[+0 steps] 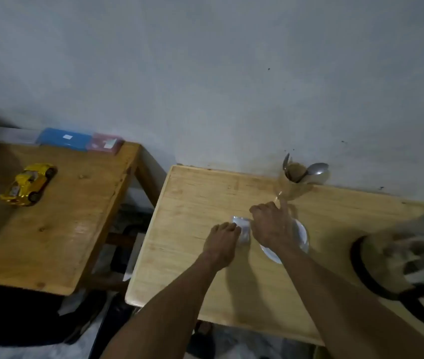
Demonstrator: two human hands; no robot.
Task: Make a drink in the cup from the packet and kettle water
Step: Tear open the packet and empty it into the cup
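A small silvery packet [242, 227] is held above the wooden table [195, 203]. My left hand [222, 240] pinches its left edge and my right hand [270, 224] grips its right edge. Just right of the packet, partly hidden under my right wrist, stands the white cup [302, 237]. A glass kettle [400, 255] with a black handle and base sits at the table's right edge, blurred.
A glass holder with metal spoons [302, 177] stands at the back of the table by the wall. A second wooden table [76, 211] to the left carries a yellow toy car [28, 183] and flat plastic boxes [63, 139].
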